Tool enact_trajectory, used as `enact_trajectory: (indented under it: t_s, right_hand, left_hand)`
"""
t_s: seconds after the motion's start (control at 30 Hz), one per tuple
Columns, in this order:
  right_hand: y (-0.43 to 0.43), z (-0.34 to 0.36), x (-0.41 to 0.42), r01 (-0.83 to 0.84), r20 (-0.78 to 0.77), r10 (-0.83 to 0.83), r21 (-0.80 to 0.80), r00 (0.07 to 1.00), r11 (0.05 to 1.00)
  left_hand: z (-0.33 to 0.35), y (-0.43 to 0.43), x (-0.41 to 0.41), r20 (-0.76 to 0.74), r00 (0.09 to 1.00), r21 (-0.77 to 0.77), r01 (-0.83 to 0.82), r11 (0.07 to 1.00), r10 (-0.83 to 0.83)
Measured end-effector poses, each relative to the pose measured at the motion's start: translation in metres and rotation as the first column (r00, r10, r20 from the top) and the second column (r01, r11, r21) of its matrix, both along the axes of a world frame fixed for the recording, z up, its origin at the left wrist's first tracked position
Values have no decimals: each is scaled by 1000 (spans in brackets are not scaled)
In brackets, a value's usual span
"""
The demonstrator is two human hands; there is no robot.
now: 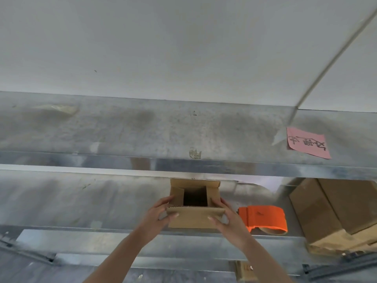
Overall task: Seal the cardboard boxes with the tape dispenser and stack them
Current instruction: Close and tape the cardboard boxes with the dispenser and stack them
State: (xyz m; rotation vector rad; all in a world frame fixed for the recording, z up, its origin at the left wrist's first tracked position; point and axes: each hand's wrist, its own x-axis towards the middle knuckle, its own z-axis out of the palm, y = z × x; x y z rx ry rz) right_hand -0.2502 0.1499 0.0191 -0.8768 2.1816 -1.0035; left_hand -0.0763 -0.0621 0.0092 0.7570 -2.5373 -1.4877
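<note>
A small brown cardboard box stands on the metal table with its top flaps open and a dark hollow showing inside. My left hand grips its left side, thumb on the near flap. My right hand grips the right side the same way. An orange tape dispenser lies on the table just right of my right hand, apart from the box.
A metal shelf runs across above the table, with a pink handwritten note at its right. Larger sealed cardboard boxes sit at the right edge. The table's front rail lies below my forearms.
</note>
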Motion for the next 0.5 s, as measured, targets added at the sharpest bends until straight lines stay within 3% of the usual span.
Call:
enact_trajectory:
  t_s: [0.1, 0.23, 0.4, 0.5]
  right_hand:
    - [-2, 1, -7, 79, 113, -71, -68, 991, 995]
    - [-4, -2, -14, 162, 191, -136, -130, 972, 978]
    - [-14, -8, -9, 219, 164, -197, -136, 967, 966]
    - [-15, -14, -8, 249, 175, -223, -141, 959, 958]
  left_hand:
    - [-7, 0, -3, -28, 994, -9, -103, 995, 103]
    - [0, 0, -10, -78, 969, 154, -223, 963, 236]
    - [2, 4, -26, -79, 947, 117, -300, 947, 310]
    - [2, -4, -32, -125, 943, -24, -315, 949, 310]
